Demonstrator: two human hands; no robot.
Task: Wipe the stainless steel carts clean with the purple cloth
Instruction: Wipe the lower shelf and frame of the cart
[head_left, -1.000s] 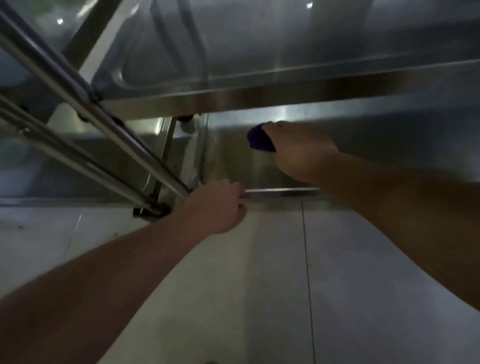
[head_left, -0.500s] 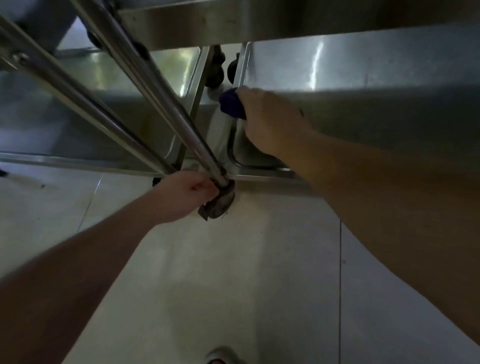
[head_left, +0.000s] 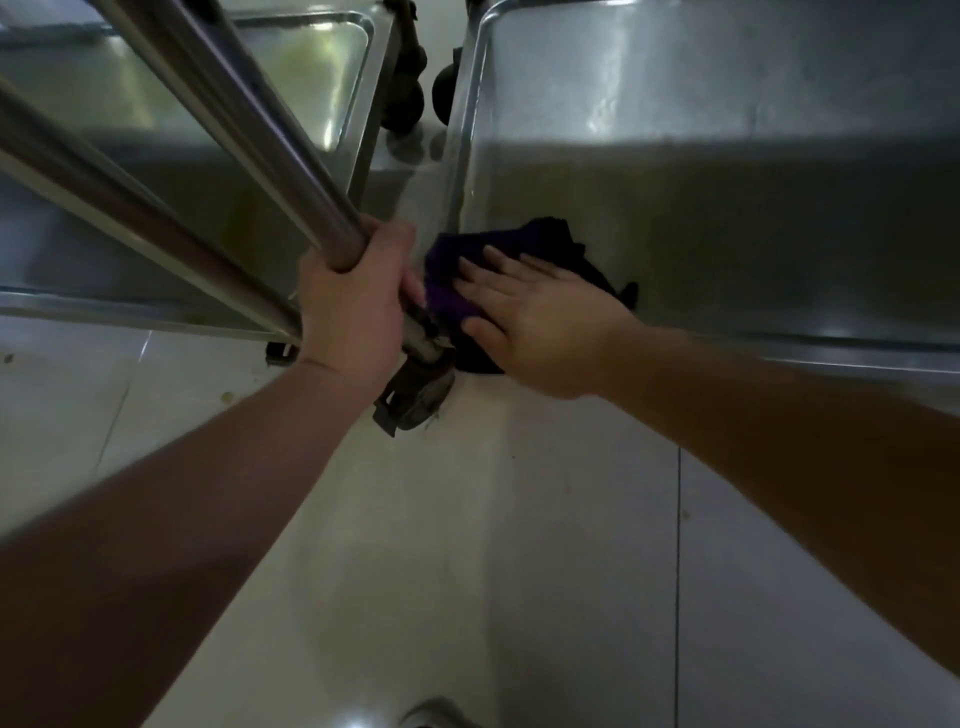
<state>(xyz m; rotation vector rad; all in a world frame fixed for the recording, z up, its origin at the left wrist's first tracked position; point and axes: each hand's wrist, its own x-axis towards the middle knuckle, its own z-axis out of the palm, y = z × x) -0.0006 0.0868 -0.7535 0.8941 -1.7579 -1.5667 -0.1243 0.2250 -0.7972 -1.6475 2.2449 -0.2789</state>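
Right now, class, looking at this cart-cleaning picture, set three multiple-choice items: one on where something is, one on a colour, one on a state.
1. Where is the cloth?
A. On the floor tiles
B. On the near left corner of the right-hand cart shelf
C. Draped over the pole

2. What colour is the cloth?
A. Purple
B. Yellow
C. White

3. How is the left hand placed?
A. Flat on the floor
B. Hanging free
C. Gripping the metal pole

Answers:
1 B, it lies on the shelf corner, under the right hand.
2 A, its folds show dark purple.
3 C, the fingers wrap round the pole just above the wheel.
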